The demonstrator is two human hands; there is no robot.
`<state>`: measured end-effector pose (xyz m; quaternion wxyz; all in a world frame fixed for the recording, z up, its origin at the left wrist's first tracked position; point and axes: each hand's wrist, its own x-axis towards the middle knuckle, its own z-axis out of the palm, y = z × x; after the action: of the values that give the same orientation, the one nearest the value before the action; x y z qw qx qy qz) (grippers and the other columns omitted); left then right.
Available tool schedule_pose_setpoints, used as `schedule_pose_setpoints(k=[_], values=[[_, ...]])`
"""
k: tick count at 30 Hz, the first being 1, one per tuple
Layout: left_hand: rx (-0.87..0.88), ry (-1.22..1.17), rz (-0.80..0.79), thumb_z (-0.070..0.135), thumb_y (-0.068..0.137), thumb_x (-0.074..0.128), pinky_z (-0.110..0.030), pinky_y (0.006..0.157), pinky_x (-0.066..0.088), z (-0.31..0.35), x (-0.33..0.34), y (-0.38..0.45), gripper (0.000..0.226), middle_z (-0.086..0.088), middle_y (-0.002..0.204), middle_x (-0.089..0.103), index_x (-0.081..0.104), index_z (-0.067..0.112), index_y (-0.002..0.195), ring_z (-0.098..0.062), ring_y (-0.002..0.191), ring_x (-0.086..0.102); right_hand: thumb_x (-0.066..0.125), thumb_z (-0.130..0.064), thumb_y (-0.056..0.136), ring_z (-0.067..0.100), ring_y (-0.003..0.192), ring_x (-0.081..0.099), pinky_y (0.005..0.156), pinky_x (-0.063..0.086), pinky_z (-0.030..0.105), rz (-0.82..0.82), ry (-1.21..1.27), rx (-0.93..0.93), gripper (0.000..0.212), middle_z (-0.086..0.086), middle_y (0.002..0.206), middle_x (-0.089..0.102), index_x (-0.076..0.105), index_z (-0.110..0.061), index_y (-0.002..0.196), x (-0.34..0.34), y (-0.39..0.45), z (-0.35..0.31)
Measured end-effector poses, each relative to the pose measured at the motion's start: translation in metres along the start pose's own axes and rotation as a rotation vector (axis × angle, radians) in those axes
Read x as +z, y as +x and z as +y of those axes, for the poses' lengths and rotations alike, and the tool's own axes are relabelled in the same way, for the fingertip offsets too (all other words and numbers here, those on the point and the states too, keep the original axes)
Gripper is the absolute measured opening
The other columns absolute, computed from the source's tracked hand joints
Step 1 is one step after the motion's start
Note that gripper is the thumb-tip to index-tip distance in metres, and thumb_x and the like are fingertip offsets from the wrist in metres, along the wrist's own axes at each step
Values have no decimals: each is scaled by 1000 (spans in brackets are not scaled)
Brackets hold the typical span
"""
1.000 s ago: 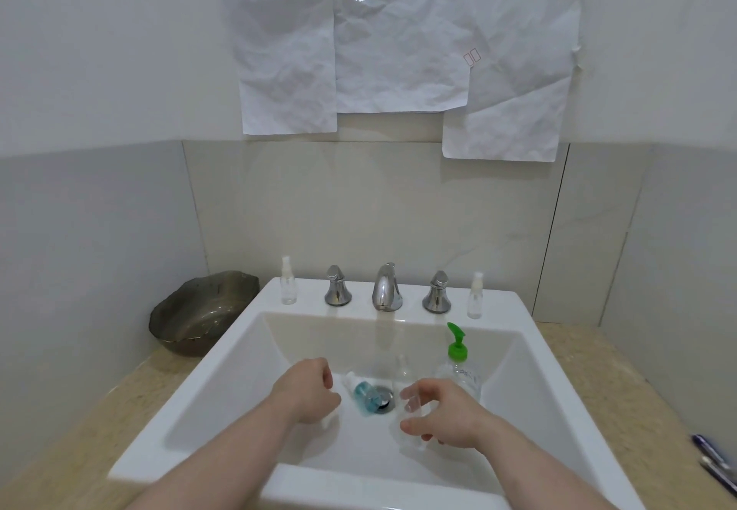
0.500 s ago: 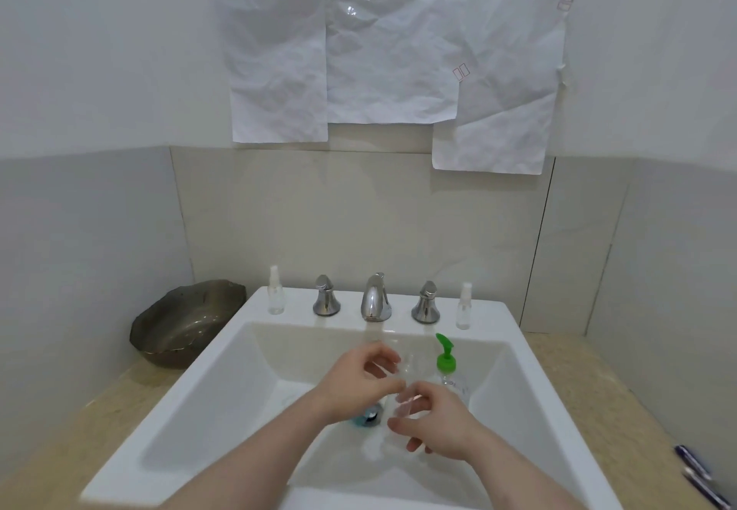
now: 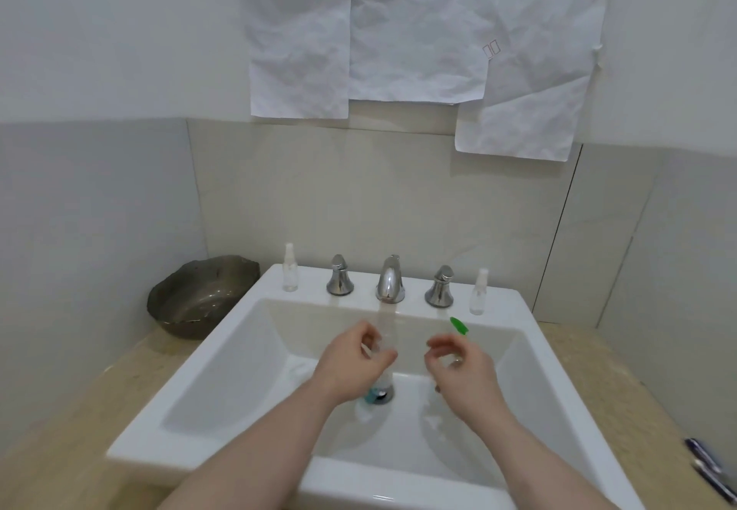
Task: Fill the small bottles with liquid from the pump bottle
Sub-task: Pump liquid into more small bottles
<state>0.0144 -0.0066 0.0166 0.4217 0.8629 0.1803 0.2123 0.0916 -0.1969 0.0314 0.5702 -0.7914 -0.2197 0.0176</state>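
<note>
Left hand (image 3: 351, 366) gripping clear bottle (image 3: 389, 334) — over sink (image 3: 223, 350)

Bathroom: white sink (image 3: 530, 334), chrome faucet (image 3: 390, 280), tiled walls (image 3: 399, 206).

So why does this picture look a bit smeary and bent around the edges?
There is only the head view. It is wide-angle, so the sink rim and wall tile lines splay outward. The hands are softly blurred, and so is the clear small bottle that the left hand grips. The light is soft and even, with faint shadows in the basin and bright glare on the chrome faucet.
</note>
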Motion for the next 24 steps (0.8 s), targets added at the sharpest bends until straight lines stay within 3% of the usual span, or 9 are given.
schedule_pose_setpoints(k=[3,6,8,10,13,15,19,24], values=[[-2,69,-38,51,77,71,-28,76,51,-2,1,-1,35,13,97,64,57,33,104,-8,72,59,71,-12,87,13,69,60,68,50,32,293,73,-49,22,-18,92,70,64,-31,94,-7,2,-6],[-2,116,-48,50,76,72,-27,78,51,-2,2,0,32,15,101,62,58,33,99,-6,78,60,72,-19,89,21,83,59,73,48,35,418,63,6,28,-13,112,62,57,-28,112,-14,7,-2],[-19,116,-51,51,75,73,-26,77,49,-2,3,0,34,17,103,61,59,33,100,-5,85,61,72,-26,92,21,102,58,89,49,39,357,56,82,40,-10,122,58,54,-25,128,-14,11,4],[-23,118,-56,51,75,73,-25,76,48,-2,3,0,35,18,103,61,59,32,101,-4,88,61,69,-31,95,18,112,57,100,47,39,223,65,164,39,-10,123,61,58,-25,131,-9,14,10],[-17,108,-73,46,76,74,-26,78,52,-1,3,-1,32,15,99,64,59,30,99,-7,87,62,62,-39,99,14,98,63,85,47,34,70,34,216,19,-8,103,70,68,-25,109,-6,13,8],[-14,100,-77,45,75,74,-25,77,52,-1,4,-1,31,14,96,65,59,30,97,-9,86,63,56,-40,103,17,92,62,75,44,30,72,59,206,23,-4,95,69,67,-21,97,-8,14,5],[1,98,-71,45,75,75,-26,76,51,0,5,0,31,13,96,65,59,29,97,-10,86,63,46,-41,109,12,97,63,80,43,31,52,127,203,36,-7,100,73,74,-20,101,-6,16,6],[21,87,-65,47,74,75,-27,79,52,3,5,1,32,14,96,65,59,31,97,-8,87,62,49,-36,108,14,91,66,76,44,25,3,216,237,39,0,98,78,78,-13,94,-3,17,3]])
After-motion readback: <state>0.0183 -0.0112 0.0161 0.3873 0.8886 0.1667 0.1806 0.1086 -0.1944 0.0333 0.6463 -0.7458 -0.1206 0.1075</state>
